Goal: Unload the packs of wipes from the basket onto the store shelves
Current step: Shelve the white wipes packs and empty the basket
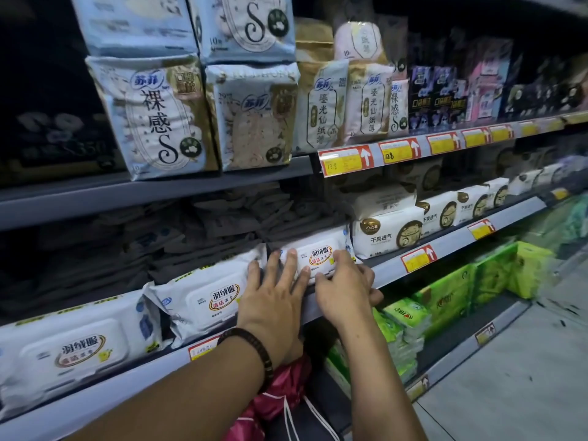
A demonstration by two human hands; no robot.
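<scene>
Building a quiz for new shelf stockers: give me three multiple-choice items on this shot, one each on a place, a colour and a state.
1. Where is the wipes pack being touched? A) on the floor B) on the shelf under the pads C) in a basket
2. What colour are the lower packs? A) green B) red C) black
3. How do the left hand fingers lie? A) in a fist B) hanging clear C) straight on the pack

Answers: 1 B, the pack sits right beneath the pads; 2 A, they are bright green; 3 C, the fingers press flat on it.
</scene>
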